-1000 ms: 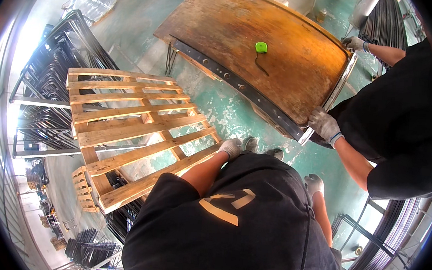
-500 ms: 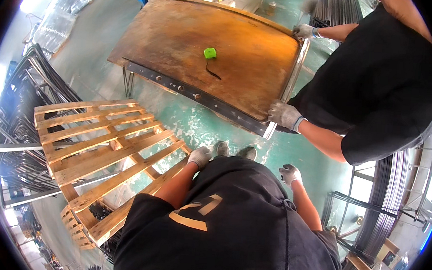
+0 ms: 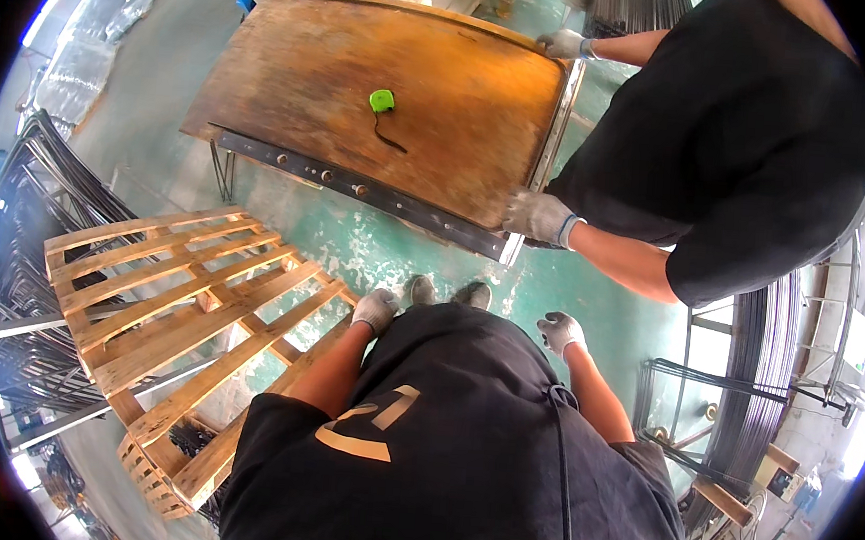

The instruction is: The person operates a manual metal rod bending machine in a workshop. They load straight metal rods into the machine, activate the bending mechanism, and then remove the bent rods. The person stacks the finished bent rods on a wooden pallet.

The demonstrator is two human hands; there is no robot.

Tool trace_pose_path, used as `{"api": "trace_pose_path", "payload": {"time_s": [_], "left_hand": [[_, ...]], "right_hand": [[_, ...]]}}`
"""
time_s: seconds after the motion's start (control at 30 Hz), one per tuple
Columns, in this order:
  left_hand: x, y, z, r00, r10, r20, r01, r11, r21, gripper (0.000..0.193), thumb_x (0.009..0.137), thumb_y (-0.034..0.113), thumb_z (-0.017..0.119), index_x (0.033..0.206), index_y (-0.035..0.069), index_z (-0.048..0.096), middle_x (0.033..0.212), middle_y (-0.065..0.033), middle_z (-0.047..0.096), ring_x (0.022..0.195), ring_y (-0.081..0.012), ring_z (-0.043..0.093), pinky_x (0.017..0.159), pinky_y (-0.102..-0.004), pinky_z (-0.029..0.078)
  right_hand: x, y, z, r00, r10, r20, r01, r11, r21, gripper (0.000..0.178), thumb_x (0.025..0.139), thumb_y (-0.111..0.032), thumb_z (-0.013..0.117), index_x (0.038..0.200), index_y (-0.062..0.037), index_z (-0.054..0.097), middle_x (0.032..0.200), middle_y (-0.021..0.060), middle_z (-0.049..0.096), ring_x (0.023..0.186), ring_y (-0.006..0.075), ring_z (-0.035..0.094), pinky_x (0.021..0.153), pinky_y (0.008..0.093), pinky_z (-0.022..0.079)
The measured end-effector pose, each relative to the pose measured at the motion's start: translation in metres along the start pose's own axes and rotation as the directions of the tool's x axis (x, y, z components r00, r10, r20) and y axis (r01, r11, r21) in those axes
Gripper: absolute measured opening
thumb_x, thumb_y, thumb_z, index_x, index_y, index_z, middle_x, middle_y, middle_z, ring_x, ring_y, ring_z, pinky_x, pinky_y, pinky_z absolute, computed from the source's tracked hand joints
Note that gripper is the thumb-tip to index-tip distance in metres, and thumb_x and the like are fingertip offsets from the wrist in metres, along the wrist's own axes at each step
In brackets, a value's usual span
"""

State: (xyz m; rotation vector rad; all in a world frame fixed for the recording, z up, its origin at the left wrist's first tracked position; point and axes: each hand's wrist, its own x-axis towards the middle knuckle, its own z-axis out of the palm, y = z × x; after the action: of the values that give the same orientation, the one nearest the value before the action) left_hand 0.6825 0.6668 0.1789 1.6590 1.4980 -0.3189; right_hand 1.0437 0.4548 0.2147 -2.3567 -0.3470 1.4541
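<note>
My left hand [image 3: 376, 311], in a pale work glove, hangs beside the near right corner of a wooden pallet [image 3: 183, 325]. Whether it touches the slats I cannot tell. It holds nothing visible, and its fingers look loosely bent. On the other side of my body, my right hand [image 3: 559, 334] is gloved too and hangs in the air, fingers slightly curled and apart, nothing in them. Ahead stands a table with a worn brown top [image 3: 327, 62] and a dark metal bar [image 3: 344, 179] along its near edge. A green tape measure [image 3: 382, 100] with a dark strap lies on it.
At the table's right end a co-worker in black [image 3: 732, 141] rests two gloved hands on the metal-edged side [image 3: 561, 119]. Bundles of dark metal frames [image 3: 39, 232] stand at the left. Long dark rods [image 3: 758, 373] and a rack are at the right.
My view has swung a little to the right, so table, pallet and co-worker all appear farther left. My hands still hang at my sides, and the co-worker's hands stay on the table.
</note>
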Motion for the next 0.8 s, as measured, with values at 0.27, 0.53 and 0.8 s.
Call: {"api": "trace_pose_path", "payload": {"time_s": [0.27, 0.53, 0.8], "left_hand": [[0.000, 0.002, 0.000, 1.000, 0.020, 0.003, -0.020, 1.000, -0.005, 0.037, 0.081, 0.028, 0.063, 0.110, 0.006, 0.066, 0.113, -0.0176, 0.065, 0.109, -0.0323, 0.061, 0.094, -0.0378, 0.047], [0.005, 0.002, 0.002, 0.998, 0.060, 0.020, -0.060, 0.998, 0.025, 0.034, 0.081, 0.027, 0.062, 0.106, 0.006, 0.067, 0.113, -0.0175, 0.065, 0.108, -0.0327, 0.061, 0.094, -0.0378, 0.047], [0.018, -0.014, 0.013, 0.986, 0.164, -0.007, -0.163, 0.982, 0.092, 0.032, 0.084, 0.029, 0.057, 0.105, 0.006, 0.066, 0.112, -0.0168, 0.065, 0.107, -0.0336, 0.061, 0.093, -0.0389, 0.047]], "right_hand": [[0.001, 0.001, -0.001, 1.000, 0.011, -0.013, -0.012, 0.998, -0.057, 0.048, 0.081, -0.024, 0.066, 0.123, -0.0004, 0.059, 0.084, 0.0110, 0.068, 0.060, 0.0163, 0.060, 0.057, 0.0309, 0.051], [0.001, 0.004, -0.003, 1.000, 0.002, -0.013, -0.003, 0.998, -0.069, 0.049, 0.081, -0.024, 0.066, 0.123, -0.0008, 0.059, 0.084, 0.0117, 0.068, 0.062, 0.0165, 0.062, 0.058, 0.0307, 0.052], [0.003, 0.010, -0.003, 1.000, 0.008, -0.003, -0.008, 0.999, -0.031, 0.049, 0.081, -0.023, 0.067, 0.124, 0.0008, 0.058, 0.081, 0.0104, 0.067, 0.063, 0.0164, 0.062, 0.057, 0.0304, 0.051]]}}
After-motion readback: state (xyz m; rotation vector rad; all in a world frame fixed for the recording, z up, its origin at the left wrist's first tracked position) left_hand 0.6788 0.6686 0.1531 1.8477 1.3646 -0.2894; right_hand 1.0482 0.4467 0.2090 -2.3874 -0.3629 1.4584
